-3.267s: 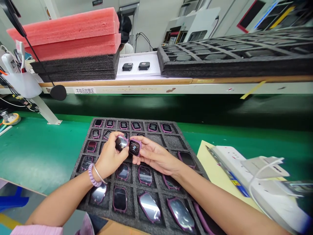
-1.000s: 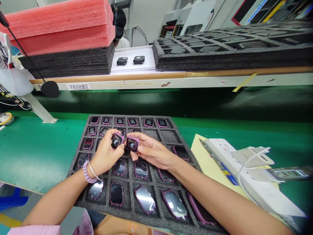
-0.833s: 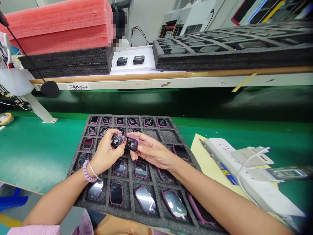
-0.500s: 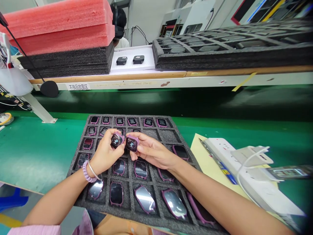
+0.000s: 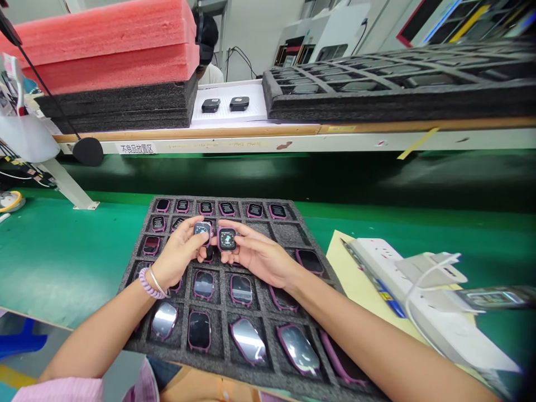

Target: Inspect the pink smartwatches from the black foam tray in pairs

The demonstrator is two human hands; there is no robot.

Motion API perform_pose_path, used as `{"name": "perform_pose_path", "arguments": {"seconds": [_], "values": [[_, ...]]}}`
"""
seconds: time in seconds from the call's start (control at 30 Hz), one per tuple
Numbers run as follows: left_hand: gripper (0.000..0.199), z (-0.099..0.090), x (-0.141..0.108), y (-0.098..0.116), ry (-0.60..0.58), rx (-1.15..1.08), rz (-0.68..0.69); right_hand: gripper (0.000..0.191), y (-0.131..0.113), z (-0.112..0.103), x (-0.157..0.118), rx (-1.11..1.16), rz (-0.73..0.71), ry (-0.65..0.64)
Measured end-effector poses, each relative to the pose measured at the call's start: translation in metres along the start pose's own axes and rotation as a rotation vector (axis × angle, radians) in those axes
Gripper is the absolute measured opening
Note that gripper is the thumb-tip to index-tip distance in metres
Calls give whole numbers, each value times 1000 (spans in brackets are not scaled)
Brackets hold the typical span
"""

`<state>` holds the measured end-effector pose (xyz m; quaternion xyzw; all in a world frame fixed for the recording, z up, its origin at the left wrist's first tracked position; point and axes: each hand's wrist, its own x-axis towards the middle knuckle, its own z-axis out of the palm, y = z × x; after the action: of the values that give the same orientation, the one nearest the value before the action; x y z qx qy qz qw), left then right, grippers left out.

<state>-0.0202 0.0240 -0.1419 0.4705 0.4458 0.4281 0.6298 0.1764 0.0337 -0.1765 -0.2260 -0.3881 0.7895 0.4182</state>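
Above a grey foam tray (image 5: 223,346), my two hands hold a purple smartwatch each, side by side with lit screens facing up. My left hand (image 5: 178,249) is closed on the left smartwatch (image 5: 201,229), its thumb lying across the screen. Fingers of my right hand (image 5: 263,254) grip the right smartwatch (image 5: 227,239) by its edges. In the tray's square pockets lie several more purple smartwatches (image 5: 242,289); some screens at the back show text, while those nearer me are dark. Wrists and hands hide part of the middle pockets.
A white power strip (image 5: 377,251) with a plugged-in charger lies right of the tray on yellow paper (image 5: 335,251). The raised shelf (image 5: 234,139) holds red foam blocks (image 5: 125,61), two black devices and another foam tray (image 5: 335,109). A person sits behind it.
Both smartwatches have been turned flatter, so their screens face me more. My left thumb has moved from the watch's edge onto its screen. The tray has stayed put.
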Motion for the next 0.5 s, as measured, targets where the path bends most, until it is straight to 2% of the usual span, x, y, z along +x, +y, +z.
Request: {"name": "perform_pose_path", "arguments": {"seconds": [0.13,0.3,0.5], "values": [[62,-1,0,3,5,-108,-22,51,0,-1,0,-37,-38,57],[50,-2,0,2,-18,-84,2,43,0,1,0,-105,-97,76],[44,-1,1,0,-38,-40,22,43,3,0,1,-161,-125,84]]}}
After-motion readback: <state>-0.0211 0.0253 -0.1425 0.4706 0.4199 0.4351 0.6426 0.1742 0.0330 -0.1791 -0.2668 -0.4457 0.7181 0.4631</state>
